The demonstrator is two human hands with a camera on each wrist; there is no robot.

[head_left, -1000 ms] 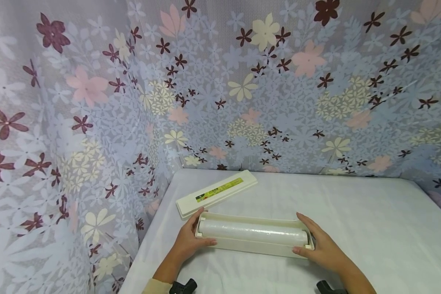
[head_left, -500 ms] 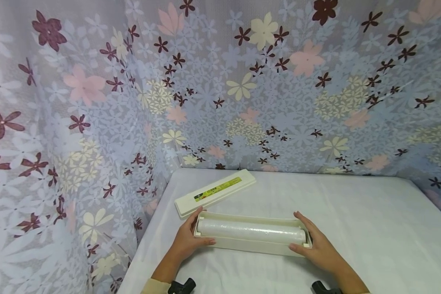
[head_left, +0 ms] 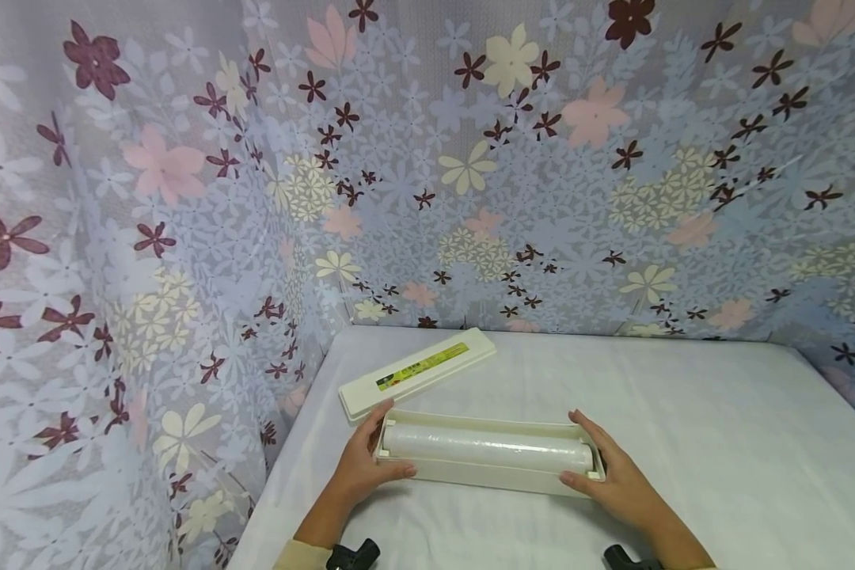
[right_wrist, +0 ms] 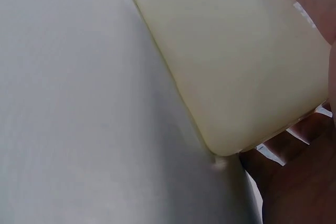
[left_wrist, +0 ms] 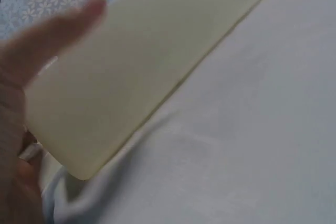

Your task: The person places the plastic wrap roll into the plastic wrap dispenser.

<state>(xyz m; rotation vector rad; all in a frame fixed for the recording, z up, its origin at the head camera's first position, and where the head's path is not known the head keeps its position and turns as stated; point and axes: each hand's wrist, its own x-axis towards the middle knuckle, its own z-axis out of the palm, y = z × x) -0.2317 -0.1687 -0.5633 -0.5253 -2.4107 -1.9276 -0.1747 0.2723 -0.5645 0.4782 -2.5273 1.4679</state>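
A cream plastic wrap box (head_left: pixel 484 475) lies lengthwise before me with its top off. Inside it rests a shiny roll of cling film (head_left: pixel 488 447). My left hand (head_left: pixel 365 463) grips the box's left end, thumb along the front wall and fingers round the back. At the other end my right hand (head_left: pixel 616 475) holds it the same way, thumb on the near edge. Both wrist views show the smooth front wall close up, with left fingers (left_wrist: pixel 31 182) and right fingers (right_wrist: pixel 286 145) curled at the end walls. Behind the box, the long cream lid (head_left: pixel 416 374) with a green-yellow label lies at an angle.
A white cloth (head_left: pixel 648 396) covers the table. Floral curtains (head_left: pixel 470 198) hang right behind its far edge and along the left side. Black wrist straps with camera mounts (head_left: pixel 354 554) sit on both wrists.
The box and both hands have shifted very slightly left in the view since a second ago, along with the whole scene. Over the last half second almost nothing moves.
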